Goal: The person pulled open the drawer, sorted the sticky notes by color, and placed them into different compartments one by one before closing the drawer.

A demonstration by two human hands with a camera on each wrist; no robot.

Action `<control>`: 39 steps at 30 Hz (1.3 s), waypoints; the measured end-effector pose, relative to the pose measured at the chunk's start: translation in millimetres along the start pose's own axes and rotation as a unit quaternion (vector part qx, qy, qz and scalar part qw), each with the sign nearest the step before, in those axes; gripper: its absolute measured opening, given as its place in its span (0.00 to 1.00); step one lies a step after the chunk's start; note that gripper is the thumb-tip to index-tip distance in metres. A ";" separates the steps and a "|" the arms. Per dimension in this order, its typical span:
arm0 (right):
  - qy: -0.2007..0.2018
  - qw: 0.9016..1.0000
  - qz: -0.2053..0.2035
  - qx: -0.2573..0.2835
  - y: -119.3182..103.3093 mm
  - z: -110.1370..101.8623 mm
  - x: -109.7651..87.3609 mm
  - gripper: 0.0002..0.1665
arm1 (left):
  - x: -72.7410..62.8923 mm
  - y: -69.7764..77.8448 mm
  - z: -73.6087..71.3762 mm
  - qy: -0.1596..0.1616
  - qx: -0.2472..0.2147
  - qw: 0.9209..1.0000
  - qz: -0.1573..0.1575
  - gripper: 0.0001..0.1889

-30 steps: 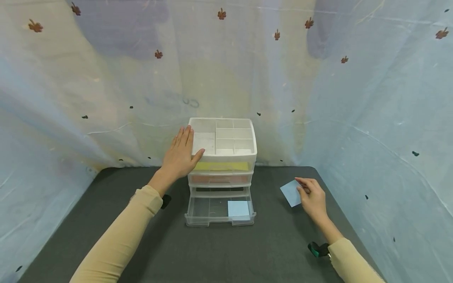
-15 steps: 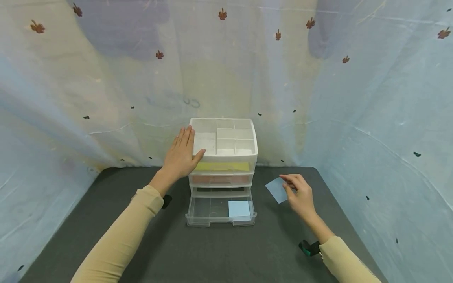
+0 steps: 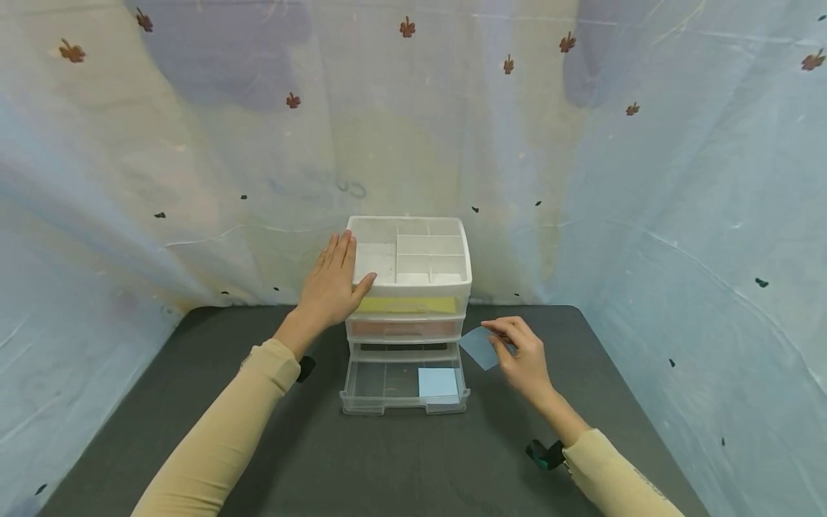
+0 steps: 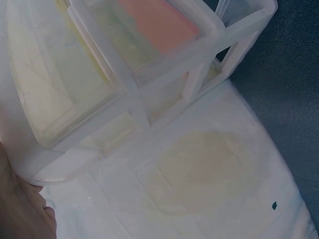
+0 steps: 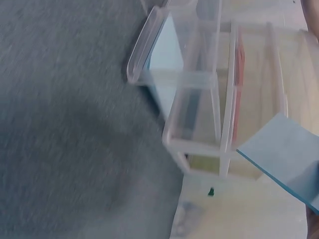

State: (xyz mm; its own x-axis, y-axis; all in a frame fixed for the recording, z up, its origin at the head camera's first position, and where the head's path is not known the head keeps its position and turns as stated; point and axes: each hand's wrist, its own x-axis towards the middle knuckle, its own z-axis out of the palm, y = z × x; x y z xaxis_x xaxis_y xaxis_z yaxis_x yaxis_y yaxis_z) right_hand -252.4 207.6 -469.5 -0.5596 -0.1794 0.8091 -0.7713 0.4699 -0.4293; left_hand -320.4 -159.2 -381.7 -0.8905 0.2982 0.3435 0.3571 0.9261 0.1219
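Note:
A small white drawer unit [image 3: 405, 289] with a divided top tray stands on the dark table. Its clear bottom drawer [image 3: 381, 380] is pulled out, and a light blue square of paper [image 3: 438, 384] lies in the drawer's right side. My left hand [image 3: 329, 283] rests on the unit's top left edge, fingers straight. My right hand [image 3: 525, 355] pinches another blue paper square [image 3: 479, 347] between thumb and fingers, just right of the unit. In the right wrist view this held paper [image 5: 286, 152] is tilted and overlaps the unit's side.
Yellow paper [image 3: 407, 304] shows through the upper drawer and pinkish-orange paper [image 3: 402, 329] through the middle one; both drawers are closed. A patterned cloth [image 3: 413, 129] hangs behind the table [image 3: 413, 467] and along its sides.
My right hand has moved left with the blue paper, from the table's right side to close beside the drawer unit. My left hand has stayed on the unit.

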 end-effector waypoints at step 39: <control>-0.166 0.983 -0.020 0.077 -43.0 100.3 -9.2 0.17 | -0.5 0.5 -0.5 -0.005 -0.003 1.000 -0.008 0.46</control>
State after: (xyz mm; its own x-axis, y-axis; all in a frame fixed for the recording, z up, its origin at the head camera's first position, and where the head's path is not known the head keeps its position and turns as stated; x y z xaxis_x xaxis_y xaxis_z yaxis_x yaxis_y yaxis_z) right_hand -244.6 102.3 -498.8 -0.5763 -0.4800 0.6614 -0.8172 0.3253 -0.4758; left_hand -319.6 -159.0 -381.3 -0.8994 0.2850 0.3315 0.3436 0.9297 0.1330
